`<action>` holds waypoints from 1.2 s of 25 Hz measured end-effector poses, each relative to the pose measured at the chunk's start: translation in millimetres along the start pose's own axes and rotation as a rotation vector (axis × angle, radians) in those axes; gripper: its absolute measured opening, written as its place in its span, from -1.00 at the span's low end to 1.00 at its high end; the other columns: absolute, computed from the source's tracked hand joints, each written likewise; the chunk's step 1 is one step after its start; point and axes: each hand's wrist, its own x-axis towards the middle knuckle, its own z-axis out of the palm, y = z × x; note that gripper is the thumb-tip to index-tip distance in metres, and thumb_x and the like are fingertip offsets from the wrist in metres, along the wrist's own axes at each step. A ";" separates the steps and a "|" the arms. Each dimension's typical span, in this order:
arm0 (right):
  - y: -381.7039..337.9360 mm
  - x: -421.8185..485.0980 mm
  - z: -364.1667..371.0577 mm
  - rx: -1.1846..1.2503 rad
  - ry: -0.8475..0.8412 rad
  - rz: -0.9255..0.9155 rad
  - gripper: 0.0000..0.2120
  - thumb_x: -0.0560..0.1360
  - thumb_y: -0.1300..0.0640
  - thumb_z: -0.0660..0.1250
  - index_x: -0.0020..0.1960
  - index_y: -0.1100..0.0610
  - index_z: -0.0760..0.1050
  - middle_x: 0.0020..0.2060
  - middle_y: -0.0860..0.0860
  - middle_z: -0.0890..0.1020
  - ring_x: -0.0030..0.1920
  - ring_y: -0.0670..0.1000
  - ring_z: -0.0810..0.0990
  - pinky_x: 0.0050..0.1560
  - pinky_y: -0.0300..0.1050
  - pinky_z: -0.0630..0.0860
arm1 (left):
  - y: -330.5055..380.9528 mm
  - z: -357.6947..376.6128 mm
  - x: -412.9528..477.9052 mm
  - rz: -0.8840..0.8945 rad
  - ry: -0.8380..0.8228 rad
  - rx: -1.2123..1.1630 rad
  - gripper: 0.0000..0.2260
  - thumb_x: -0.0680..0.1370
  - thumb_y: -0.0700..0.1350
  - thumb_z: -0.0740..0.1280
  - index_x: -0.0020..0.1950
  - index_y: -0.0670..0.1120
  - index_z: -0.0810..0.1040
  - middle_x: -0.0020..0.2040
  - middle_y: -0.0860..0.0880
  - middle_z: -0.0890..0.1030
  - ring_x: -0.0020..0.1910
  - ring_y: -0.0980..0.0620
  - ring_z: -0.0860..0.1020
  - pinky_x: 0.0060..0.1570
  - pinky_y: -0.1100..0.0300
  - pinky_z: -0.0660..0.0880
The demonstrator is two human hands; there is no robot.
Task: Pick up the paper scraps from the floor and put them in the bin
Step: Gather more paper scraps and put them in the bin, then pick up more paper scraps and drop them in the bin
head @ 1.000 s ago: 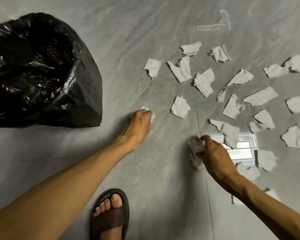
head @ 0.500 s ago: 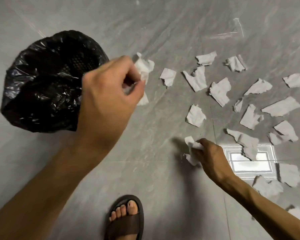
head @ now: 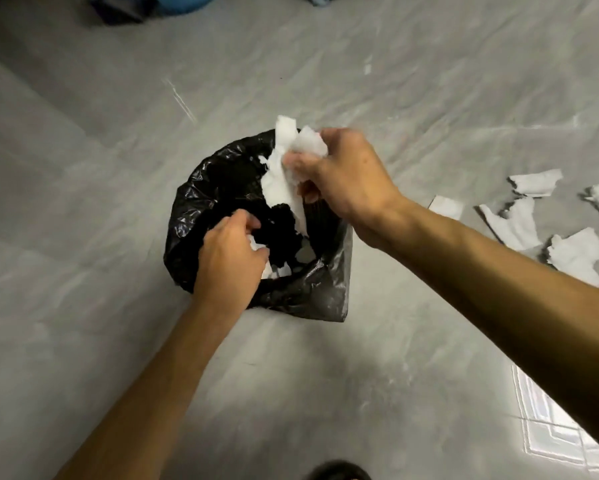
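My left hand (head: 227, 261) is down inside the mouth of the bin (head: 201, 202), which is lined with a black bag, fingers curled around a small white scrap (head: 260, 249). My right hand (head: 339, 178) is clenched over the bin's far rim on a bunch of paper strips (head: 284, 178), long axis hanging from upper right down into the opening. Further right, loose paper scraps (head: 512, 223) lie flat on the grey floor (head: 83, 168), well apart from the bin, nothing between.
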 end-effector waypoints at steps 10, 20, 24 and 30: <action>51.2 -80.6 -101.8 -0.136 0.091 0.096 -0.84 0.58 0.27 0.29 0.13 0.16 0.57 -0.05 0.01 0.66 -0.24 0.01 0.73 -0.19 -0.13 0.66 | 99.8 -1.7 -48.7 0.379 0.064 -0.298 -0.65 0.44 -0.30 0.42 0.18 -0.08 0.50 0.09 0.00 0.48 -0.07 0.20 0.45 -0.06 0.56 0.38; 193.8 -330.7 -278.2 -0.537 0.366 0.648 -0.83 0.46 0.10 0.46 0.05 -0.02 0.60 -0.03 -0.02 0.68 -0.27 -0.08 0.65 -0.28 -0.14 0.46 | 210.1 177.3 -150.8 0.667 -0.654 -0.049 -0.64 0.47 -0.16 0.38 0.26 -0.07 0.47 0.26 -0.06 0.50 0.20 -0.09 0.49 0.16 0.05 0.44; 256.7 -381.0 -270.9 -0.908 0.361 0.676 -0.65 0.46 0.02 0.43 0.22 0.00 0.49 0.11 0.03 0.53 -0.12 0.11 0.62 -0.26 -0.12 0.43 | 201.7 240.1 -146.0 0.677 -0.528 0.202 -0.54 0.50 -0.07 0.37 0.37 -0.06 0.38 0.43 -0.10 0.34 0.28 -0.19 0.39 0.22 -0.01 0.38; 262.4 -373.5 -280.2 -0.649 0.457 0.456 -0.78 0.54 0.23 0.33 -0.17 -0.03 0.41 -0.26 -0.12 0.58 -0.31 -0.20 0.51 -0.39 -0.45 0.37 | 201.3 280.3 -132.1 0.525 -0.428 0.208 -0.74 0.56 -0.15 0.33 0.22 -0.17 0.46 0.23 -0.22 0.47 0.15 -0.22 0.43 0.07 -0.02 0.41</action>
